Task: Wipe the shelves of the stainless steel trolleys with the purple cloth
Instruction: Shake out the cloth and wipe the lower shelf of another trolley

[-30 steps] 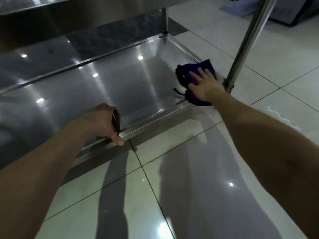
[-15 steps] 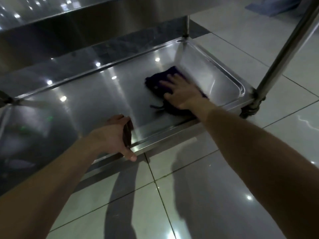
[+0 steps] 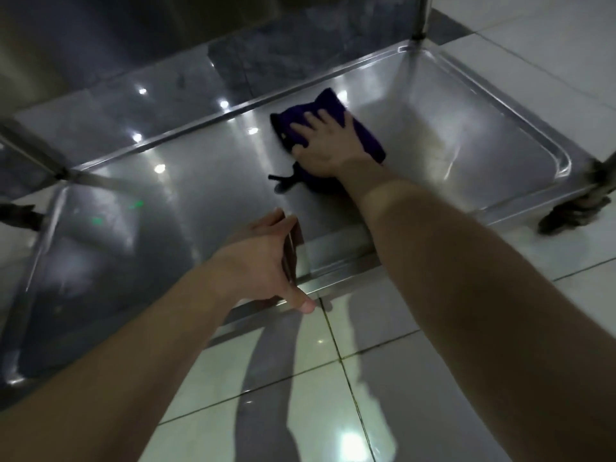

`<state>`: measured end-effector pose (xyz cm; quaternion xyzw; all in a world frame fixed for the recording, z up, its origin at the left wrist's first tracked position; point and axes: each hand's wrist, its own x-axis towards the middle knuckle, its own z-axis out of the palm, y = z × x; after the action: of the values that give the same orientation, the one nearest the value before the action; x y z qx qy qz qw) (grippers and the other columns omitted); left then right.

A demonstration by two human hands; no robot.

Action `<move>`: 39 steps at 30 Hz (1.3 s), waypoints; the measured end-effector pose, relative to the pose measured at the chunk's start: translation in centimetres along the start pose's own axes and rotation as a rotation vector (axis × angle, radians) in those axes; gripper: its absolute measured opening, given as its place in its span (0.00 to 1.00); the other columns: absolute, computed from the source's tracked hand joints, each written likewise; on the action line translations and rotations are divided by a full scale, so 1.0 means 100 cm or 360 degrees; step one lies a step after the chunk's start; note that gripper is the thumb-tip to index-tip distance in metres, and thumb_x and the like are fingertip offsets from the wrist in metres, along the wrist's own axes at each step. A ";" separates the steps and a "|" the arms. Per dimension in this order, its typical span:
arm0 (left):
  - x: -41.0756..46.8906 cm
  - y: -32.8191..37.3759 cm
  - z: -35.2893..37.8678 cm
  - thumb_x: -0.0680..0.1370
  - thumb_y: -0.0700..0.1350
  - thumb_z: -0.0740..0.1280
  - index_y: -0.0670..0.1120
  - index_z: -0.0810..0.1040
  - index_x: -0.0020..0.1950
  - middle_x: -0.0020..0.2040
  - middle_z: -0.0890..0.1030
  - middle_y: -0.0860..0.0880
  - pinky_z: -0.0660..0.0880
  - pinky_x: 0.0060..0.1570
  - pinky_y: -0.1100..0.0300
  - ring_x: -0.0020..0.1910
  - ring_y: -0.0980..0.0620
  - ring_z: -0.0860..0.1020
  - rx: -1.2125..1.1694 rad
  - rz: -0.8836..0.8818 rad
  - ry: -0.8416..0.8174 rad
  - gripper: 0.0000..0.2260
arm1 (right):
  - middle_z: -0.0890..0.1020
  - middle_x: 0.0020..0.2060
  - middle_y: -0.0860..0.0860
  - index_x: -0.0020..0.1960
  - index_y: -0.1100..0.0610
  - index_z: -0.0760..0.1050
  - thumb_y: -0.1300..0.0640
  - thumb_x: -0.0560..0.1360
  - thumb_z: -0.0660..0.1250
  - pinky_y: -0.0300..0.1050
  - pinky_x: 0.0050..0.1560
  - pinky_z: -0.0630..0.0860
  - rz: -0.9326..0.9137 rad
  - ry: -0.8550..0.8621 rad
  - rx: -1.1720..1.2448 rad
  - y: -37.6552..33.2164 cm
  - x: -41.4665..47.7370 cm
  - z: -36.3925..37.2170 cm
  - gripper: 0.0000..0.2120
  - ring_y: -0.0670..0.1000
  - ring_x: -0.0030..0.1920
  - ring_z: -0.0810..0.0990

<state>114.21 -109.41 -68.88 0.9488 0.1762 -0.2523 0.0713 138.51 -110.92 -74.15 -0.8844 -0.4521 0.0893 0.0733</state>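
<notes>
Left grip: left hand [image 3: 263, 261] clamps the near rim of the bottom shelf [image 3: 200, 201] at the shelf's 6 o'clock. Thumb runs down the outer lip, fingers fold over onto the inner wall, rim pinched between them.
Floor: pale glossy floor tiles [image 3: 433, 395] under both forearms. Arm shadows lie across them, with lamp glints in the glaze.
Right grip: right hand [image 3: 328, 145] lies palm down on the purple cloth [image 3: 365, 138], fingers straight and spread, pressing. Nothing is clasped.
Cloth: bunched flat on the shelf floor, about 1 o'clock from the shelf's middle. Purple shows past the fingertips at 12 o'clock and beside the hand at 3 o'clock. A dark strand trails out at the hand's 8 o'clock; whether loop or tag, cannot tell.
Shelf: stainless, raised rim all round, rounded corners. Lamp reflections sit along its far half, and a small green glint toward its 9 o'clock side.
Casters: right caster [image 3: 580, 208] under the shelf's 4 o'clock corner, dark and blurred. A second dark wheel-like shape, the left caster [image 3: 20, 215], sits at the view's 9 o'clock edge.
Far post: steel post [image 3: 420, 15] rises from the shelf's 1 o'clock corner and runs out of the top of the view.
Beyond: dark mottled flooring [image 3: 300, 61] past the far rim at 12 o'clock.
</notes>
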 end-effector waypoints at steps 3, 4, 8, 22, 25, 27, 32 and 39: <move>-0.002 0.002 -0.002 0.56 0.75 0.82 0.49 0.47 0.89 0.89 0.52 0.47 0.60 0.83 0.49 0.86 0.45 0.56 0.0013 -0.0002 -0.0008 0.73 | 0.49 0.88 0.49 0.88 0.43 0.52 0.39 0.86 0.51 0.67 0.83 0.36 -0.0172 -0.0024 0.0034 -0.021 -0.027 0.013 0.31 0.54 0.87 0.44; -0.001 0.002 -0.002 0.55 0.75 0.82 0.49 0.49 0.89 0.87 0.56 0.47 0.63 0.81 0.48 0.84 0.45 0.59 0.0018 -0.0014 -0.0010 0.73 | 0.49 0.88 0.48 0.88 0.42 0.53 0.40 0.86 0.51 0.66 0.83 0.36 -0.0210 -0.0021 0.0058 -0.020 -0.038 0.018 0.31 0.53 0.87 0.44; -0.001 0.005 -0.003 0.51 0.77 0.81 0.50 0.56 0.86 0.82 0.63 0.48 0.69 0.77 0.48 0.80 0.45 0.65 0.0060 -0.0001 0.0014 0.71 | 0.49 0.88 0.45 0.87 0.40 0.51 0.40 0.86 0.52 0.60 0.85 0.37 -0.0229 0.0003 0.0070 0.019 -0.086 0.025 0.31 0.48 0.87 0.43; -0.004 0.013 -0.009 0.52 0.75 0.82 0.49 0.58 0.86 0.82 0.63 0.49 0.69 0.77 0.46 0.79 0.44 0.66 0.0038 -0.0027 0.0007 0.70 | 0.48 0.88 0.48 0.87 0.39 0.50 0.32 0.82 0.46 0.66 0.84 0.37 0.0647 0.0159 0.0020 0.215 -0.140 -0.008 0.35 0.54 0.87 0.44; -0.004 0.011 -0.006 0.54 0.74 0.83 0.49 0.54 0.88 0.85 0.59 0.49 0.63 0.81 0.50 0.83 0.46 0.60 -0.0005 -0.0024 0.0013 0.71 | 0.48 0.88 0.50 0.87 0.41 0.49 0.31 0.81 0.46 0.70 0.82 0.35 0.0674 0.0164 0.0039 0.215 -0.090 -0.015 0.37 0.57 0.87 0.44; -0.003 0.010 -0.003 0.55 0.73 0.83 0.50 0.53 0.88 0.87 0.57 0.50 0.60 0.82 0.52 0.85 0.47 0.57 -0.0037 -0.0022 0.0029 0.71 | 0.47 0.88 0.50 0.87 0.40 0.48 0.31 0.80 0.45 0.72 0.81 0.35 0.0674 0.0140 0.0060 0.209 -0.054 -0.020 0.37 0.58 0.87 0.43; 0.000 0.007 -0.002 0.54 0.74 0.82 0.51 0.49 0.89 0.88 0.53 0.51 0.56 0.82 0.54 0.86 0.47 0.54 -0.0046 -0.0007 0.0031 0.73 | 0.46 0.88 0.51 0.87 0.40 0.47 0.33 0.83 0.46 0.73 0.81 0.36 0.0506 0.0076 0.0044 0.152 0.003 -0.023 0.34 0.58 0.87 0.43; -0.004 0.008 -0.004 0.53 0.77 0.81 0.52 0.51 0.88 0.85 0.58 0.51 0.64 0.81 0.47 0.82 0.45 0.61 0.0005 -0.0039 0.0011 0.72 | 0.46 0.88 0.51 0.88 0.42 0.49 0.38 0.86 0.49 0.69 0.82 0.35 0.0126 0.0002 0.0067 0.045 -0.048 0.000 0.32 0.57 0.87 0.42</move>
<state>114.33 -110.16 -68.29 0.9476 0.1875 -0.2500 0.0662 139.31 -117.39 -74.70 -0.9000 -0.4147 0.1012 0.0886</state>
